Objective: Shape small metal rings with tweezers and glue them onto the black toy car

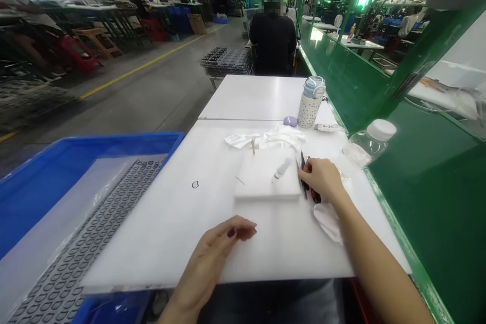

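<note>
Right hand (319, 178): half-closed at the tweezers; whether it grips them, I cannot tell.
Left hand (228, 235): loosely curled, holding nothing visible, in front of the white pad (268, 179).
Tweezers (302, 174): just right of the pad; probably light and stiff, best pinched mid-shank.

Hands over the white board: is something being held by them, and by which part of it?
The left hand shows nothing held. The right hand lies over dark tweezers; whether it grips them, and where, cannot be told.
</note>
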A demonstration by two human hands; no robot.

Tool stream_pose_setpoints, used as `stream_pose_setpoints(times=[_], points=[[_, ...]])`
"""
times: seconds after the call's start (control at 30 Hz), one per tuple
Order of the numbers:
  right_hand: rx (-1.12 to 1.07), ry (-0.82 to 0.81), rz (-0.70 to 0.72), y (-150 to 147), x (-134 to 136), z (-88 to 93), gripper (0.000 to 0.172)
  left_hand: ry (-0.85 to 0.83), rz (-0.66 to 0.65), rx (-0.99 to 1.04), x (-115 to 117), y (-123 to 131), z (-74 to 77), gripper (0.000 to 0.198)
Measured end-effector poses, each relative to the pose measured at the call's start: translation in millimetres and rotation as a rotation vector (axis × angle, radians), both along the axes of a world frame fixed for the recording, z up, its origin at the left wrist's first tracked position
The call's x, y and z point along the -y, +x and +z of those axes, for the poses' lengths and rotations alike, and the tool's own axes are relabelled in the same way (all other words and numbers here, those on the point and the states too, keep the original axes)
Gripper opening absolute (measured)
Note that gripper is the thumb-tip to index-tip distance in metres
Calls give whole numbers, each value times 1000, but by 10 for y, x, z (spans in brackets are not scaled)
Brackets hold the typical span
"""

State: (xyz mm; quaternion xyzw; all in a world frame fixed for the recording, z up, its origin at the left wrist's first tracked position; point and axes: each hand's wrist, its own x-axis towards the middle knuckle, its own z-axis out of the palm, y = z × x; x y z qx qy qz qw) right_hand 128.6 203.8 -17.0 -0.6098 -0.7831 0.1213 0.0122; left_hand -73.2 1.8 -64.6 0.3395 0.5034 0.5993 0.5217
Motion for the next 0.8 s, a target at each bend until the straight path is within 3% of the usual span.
stream_pose_setpoints(times=[0.13,0.2,0.33,0.43,0.67,0.8], points=[[-37,52,-81,-7,-93,-55,29,66,-323,-109,-221,176,148,40],[-32,57,-109,-59,-146,-93,28,39,-392,-194,-313,283,145,39],[-53,44,-138,-152,-209,-150,28,-75,-298,-337,-370,417,16,37],[-160,71,-163,-141,-211,-148,22,-41,-268,-357,-334,426,-42,35],[-742,260,-124,100,9,17,17,48,-294,-354,-292,395,17,29],[-1099,188,24,229,165,126,31,77,-298,-356,-278,404,15,27]])
